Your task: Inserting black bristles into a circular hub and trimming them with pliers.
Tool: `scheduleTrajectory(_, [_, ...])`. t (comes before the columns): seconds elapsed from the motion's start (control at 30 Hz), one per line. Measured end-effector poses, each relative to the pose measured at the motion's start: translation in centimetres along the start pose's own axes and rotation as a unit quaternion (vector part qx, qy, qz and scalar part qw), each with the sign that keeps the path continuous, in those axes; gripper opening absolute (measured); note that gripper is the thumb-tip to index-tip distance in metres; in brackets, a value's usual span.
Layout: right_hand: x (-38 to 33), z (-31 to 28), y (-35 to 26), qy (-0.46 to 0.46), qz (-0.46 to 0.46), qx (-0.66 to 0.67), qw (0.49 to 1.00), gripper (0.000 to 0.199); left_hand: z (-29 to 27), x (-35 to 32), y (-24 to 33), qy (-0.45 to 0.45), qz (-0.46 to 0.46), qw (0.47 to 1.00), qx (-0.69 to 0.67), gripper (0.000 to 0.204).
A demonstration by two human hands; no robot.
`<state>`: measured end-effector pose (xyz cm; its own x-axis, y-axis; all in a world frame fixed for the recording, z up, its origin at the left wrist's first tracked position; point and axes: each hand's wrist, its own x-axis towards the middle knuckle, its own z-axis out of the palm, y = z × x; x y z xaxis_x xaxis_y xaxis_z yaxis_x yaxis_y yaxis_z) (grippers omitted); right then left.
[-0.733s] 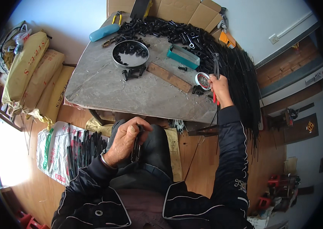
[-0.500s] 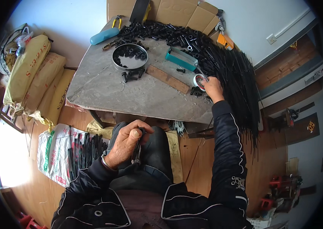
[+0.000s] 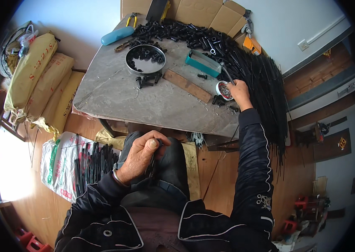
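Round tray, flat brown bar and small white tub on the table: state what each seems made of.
Round tray: likely metal, smooth; its rim gleams silvery.
Flat brown bar: wood or rusted metal, matt; the mottled surface leaves it open.
Small white tub: probably plastic; its outside looks evenly white.

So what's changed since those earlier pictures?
The right hand has tilted its long tool leftward, from pointing nearly straight away; its red handles no longer show. Nothing was visibly let go. The left hand still holds its dark piece; the white dish stays put.
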<state>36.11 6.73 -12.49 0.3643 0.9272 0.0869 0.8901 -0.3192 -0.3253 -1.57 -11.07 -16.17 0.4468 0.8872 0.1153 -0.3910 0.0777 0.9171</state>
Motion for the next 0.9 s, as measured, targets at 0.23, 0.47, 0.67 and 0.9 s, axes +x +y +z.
scheduleTrajectory(0.23, [-9.8, -1.1, -6.3, -0.254, -0.073, 0.538, 0.8, 0.014, -0.4, -0.8, 0.3, 0.046, 0.04, 0.998, -0.01, 0.056])
scheduleTrajectory(0.47, [-21.6, 2.1, -13.2, -0.352, -0.071, 0.605, 0.711, 0.013, -0.5, -1.3, -0.2, 0.103, 0.105, 0.989, -0.018, 0.05])
scheduleTrajectory(0.67, [-25.4, 3.8, -17.6, -0.304, -0.065, 0.592, 0.743, 0.019, -1.0, -2.9, -0.6, 0.154, 0.143, 0.978, 0.016, 0.047])
scheduleTrajectory(0.9, [-26.9, 6.0, -19.2, -0.192, -0.084, 0.578, 0.789, 0.016, -0.8, -4.0, -0.9, 0.185, 0.178, 0.966, 0.022, 0.041])
